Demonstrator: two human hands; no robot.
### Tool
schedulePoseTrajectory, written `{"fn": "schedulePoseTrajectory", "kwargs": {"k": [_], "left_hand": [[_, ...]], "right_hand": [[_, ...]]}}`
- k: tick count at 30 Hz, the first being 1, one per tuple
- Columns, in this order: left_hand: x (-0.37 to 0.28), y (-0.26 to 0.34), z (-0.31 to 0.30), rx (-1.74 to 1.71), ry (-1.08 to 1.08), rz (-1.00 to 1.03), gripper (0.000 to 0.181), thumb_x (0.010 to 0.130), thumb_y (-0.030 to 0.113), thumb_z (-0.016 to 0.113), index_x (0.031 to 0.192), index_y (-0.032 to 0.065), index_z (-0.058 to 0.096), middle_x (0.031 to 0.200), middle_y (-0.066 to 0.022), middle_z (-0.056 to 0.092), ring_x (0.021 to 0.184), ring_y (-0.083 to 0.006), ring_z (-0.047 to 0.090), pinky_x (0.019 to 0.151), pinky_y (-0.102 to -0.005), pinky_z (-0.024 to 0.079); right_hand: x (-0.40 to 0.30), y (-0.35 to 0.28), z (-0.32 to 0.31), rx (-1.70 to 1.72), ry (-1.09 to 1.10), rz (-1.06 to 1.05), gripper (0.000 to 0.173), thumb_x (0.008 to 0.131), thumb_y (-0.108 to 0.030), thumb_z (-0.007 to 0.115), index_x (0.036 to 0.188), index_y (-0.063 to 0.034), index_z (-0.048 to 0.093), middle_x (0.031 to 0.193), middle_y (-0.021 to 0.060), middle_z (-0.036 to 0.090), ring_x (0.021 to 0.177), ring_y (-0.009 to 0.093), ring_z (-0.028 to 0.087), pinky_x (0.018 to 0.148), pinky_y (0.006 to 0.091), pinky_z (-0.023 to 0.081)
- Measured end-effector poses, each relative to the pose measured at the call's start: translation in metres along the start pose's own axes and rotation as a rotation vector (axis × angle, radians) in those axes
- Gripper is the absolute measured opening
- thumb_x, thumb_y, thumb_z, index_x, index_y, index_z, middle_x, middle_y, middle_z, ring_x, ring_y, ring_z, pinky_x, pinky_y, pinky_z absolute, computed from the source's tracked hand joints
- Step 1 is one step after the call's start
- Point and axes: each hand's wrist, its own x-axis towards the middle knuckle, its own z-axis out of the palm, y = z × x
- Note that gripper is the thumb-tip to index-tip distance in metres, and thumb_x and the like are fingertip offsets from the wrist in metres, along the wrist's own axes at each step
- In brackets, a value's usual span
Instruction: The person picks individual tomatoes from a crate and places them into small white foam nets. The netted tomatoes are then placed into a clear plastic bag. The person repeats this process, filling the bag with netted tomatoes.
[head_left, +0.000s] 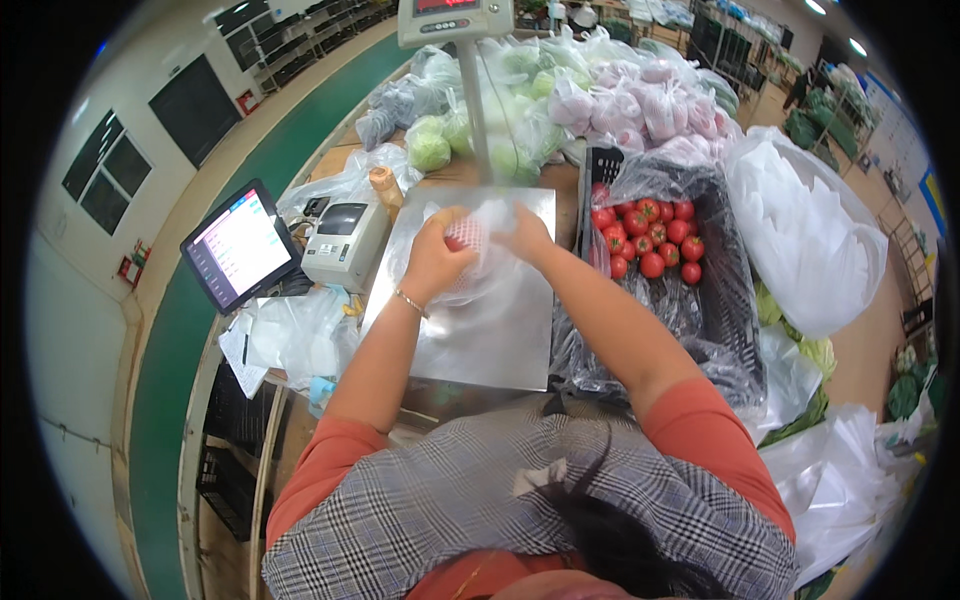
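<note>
Above the steel platform of a weighing scale (495, 337), my left hand (441, 251) grips a clear plastic bag (471, 281). Something red in white foam netting shows inside the bag, probably tomatoes. At the top of the bag, my right hand (523, 234) is blurred, and whether its fingers are closed on the plastic cannot be told. The scale's display head (456, 21) stands on a post beyond my hands. To the right, a black plastic crate (750, 330) lined with clear film holds loose red tomatoes (652, 265).
A touchscreen (241, 246) and a label printer (346, 240) stand left of the scale. Bagged cabbages (429, 144) and netted produce in bags (637, 105) are piled behind it. A bundle of white plastic bags (806, 232) hangs over the crate's right side.
</note>
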Motion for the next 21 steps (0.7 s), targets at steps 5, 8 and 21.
{"fn": "schedulePoseTrajectory", "kwargs": {"k": [5, 8, 21], "left_hand": [[0.036, -0.06, 0.006, 0.073, -0.285, -0.082, 0.051, 0.07, 0.009, 0.068, 0.119, 0.0022, 0.059, 0.108, -0.0185, 0.066, 0.101, -0.0296, 0.064, 0.09, -0.0322, 0.048], [0.055, -0.118, 0.039, 0.18, -0.187, 0.094, 0.038, 0.075, 0.005, 0.061, 0.113, 0.0046, 0.061, 0.107, -0.0191, 0.066, 0.098, -0.0346, 0.064, 0.091, -0.0401, 0.048], [0.085, -0.122, 0.061, 0.814, -0.655, 0.069, 0.031, 0.078, 0.009, 0.057, 0.107, -0.0011, 0.064, 0.11, -0.0222, 0.066, 0.098, -0.0402, 0.062, 0.087, -0.0462, 0.05]], "right_hand": [[0.021, 0.012, 0.012, 0.899, -0.037, 0.369, 0.023, 0.086, -0.017, 0.068, 0.102, -0.0016, 0.063, 0.08, 0.0067, 0.064, 0.065, 0.018, 0.059, 0.065, 0.0306, 0.049], [-0.011, -0.029, -0.003, 1.117, -0.098, 0.161, 0.016, 0.089, -0.019, 0.064, 0.091, -0.0037, 0.064, 0.07, 0.0041, 0.062, 0.061, 0.015, 0.058, 0.059, 0.0282, 0.045], [-0.057, 0.092, -0.135, 0.34, 0.081, 0.039, 0.02, 0.092, -0.012, 0.063, 0.108, -0.0011, 0.068, 0.096, 0.0023, 0.07, 0.086, 0.009, 0.062, 0.078, 0.0281, 0.05]]}}
